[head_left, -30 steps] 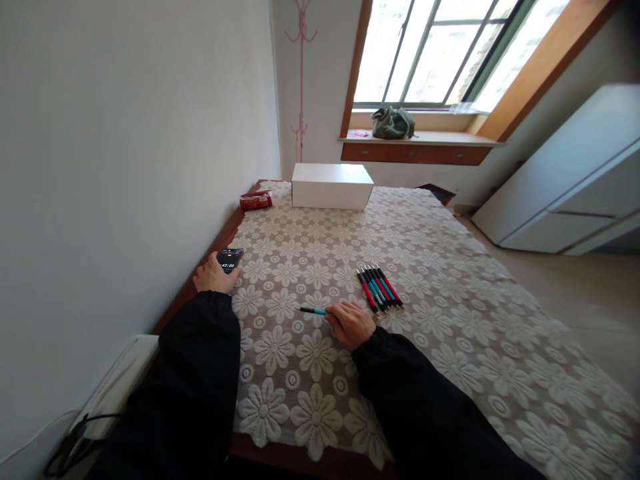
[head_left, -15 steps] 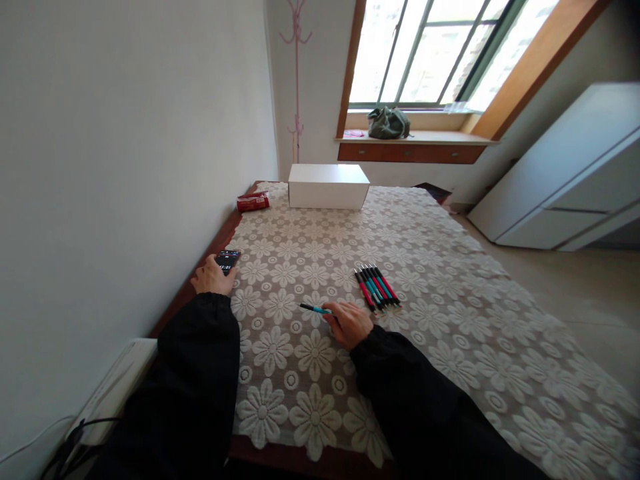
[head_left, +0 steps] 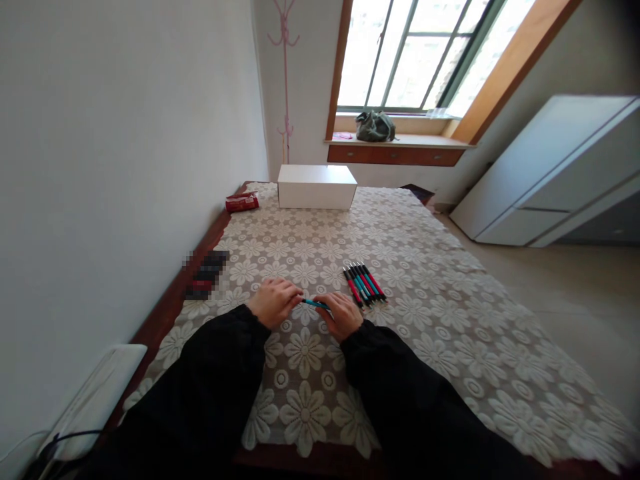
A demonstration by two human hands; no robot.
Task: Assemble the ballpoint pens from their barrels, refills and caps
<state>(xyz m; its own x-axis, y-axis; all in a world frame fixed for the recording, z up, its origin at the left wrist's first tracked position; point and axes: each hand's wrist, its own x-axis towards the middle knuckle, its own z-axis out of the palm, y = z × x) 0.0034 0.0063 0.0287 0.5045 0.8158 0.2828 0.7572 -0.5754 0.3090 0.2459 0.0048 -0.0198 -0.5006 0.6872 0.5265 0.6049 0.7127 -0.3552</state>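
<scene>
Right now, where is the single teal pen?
In the head view, the teal pen lies level between the left hand and right hand, both gripping its ends above the lace tablecloth, left of the pen bundle.

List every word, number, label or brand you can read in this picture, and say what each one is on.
No text can be read.
Dark device by the wall: pixelated, so its face is unreadable.
Red packet at the far edge: any print is too small and blurred.
Row of pens: any markings are too small to make out.
Teal pen held between left hand and right hand: nothing legible.
White box: plain.
</scene>
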